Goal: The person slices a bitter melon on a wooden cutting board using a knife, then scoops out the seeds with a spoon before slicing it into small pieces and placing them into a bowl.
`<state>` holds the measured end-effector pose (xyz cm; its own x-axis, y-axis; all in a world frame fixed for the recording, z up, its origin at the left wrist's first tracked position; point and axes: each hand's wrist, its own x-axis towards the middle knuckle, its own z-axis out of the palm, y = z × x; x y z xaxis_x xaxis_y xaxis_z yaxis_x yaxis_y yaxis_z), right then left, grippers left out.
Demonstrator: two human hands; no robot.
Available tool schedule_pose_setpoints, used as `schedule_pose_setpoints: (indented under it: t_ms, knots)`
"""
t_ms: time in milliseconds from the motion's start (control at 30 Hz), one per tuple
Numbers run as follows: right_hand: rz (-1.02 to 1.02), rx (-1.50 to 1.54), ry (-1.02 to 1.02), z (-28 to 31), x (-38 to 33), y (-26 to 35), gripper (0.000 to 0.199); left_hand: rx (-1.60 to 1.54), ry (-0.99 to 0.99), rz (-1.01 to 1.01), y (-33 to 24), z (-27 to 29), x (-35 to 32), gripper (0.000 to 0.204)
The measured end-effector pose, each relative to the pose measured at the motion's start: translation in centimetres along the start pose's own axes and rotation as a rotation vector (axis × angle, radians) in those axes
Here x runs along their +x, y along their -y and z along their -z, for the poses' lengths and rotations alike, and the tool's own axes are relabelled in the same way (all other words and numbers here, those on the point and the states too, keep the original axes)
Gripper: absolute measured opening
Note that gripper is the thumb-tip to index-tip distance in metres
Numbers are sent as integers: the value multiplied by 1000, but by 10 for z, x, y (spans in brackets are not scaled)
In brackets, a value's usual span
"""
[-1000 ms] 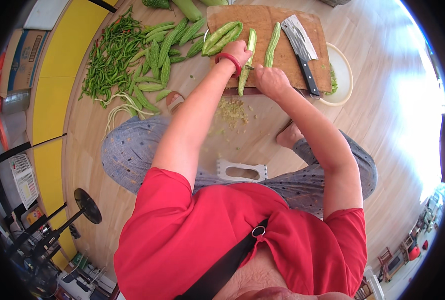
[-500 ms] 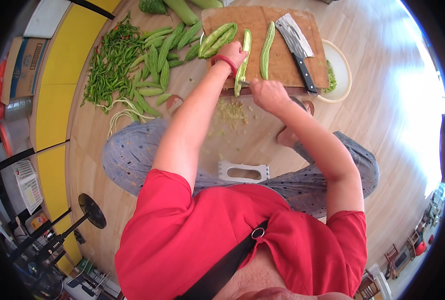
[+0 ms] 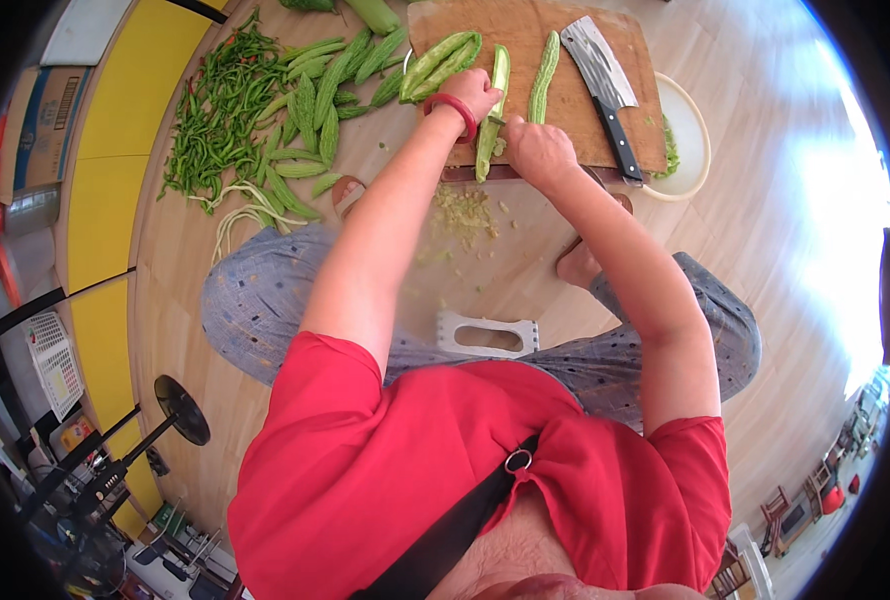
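Gourd (image 3: 492, 120), a halved bitter one, is the thing in hand: it stands on a slant over the near edge of the board (image 3: 565, 130), cut face up, its upper end gripped by the left hand (image 3: 475, 92), whose fingers are closed round it. The right hand (image 3: 537, 150) sits just beside its middle, fingers curled together against the hollow; whether they pinch a small tool or only the flesh, I cannot tell. Scrapings (image 3: 462, 208) lie on the floor right below.

As a judgement, the half is light and fairly stiff, with a ridged, warty skin that gives good purchase outside, while the scooped inner face is probably wet and slick. It is long and thin-walled, so it could snap or split if bent or pressed hard in the middle. Best hold seems to be near one end, around the skin side, with the other hand steadying close to where it works.

A second half (image 3: 542, 78) lies flat on the board, near the cleaver (image 3: 605, 85). Whole gourds (image 3: 315, 110) and chillies (image 3: 215, 110) lie to the left, a plate (image 3: 687, 140) to the right.
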<state>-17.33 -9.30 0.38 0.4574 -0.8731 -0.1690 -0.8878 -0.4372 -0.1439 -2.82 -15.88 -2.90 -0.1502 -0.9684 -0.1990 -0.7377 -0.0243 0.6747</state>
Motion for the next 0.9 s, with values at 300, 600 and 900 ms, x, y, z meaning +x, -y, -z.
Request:
schedule_pose_setpoints:
  t_ms: [300,600,900]
  knots:
    - [155,64,66,-18,-35,23,11,81,-56,-19,3,-5,0,29]
    - [306,83,238,-91,-92,50,13,114,-78,-30,2,-16,-5,28]
    - [73,76,-50,2,-38,11,11,83,-73,-41,0,-7,-2,28]
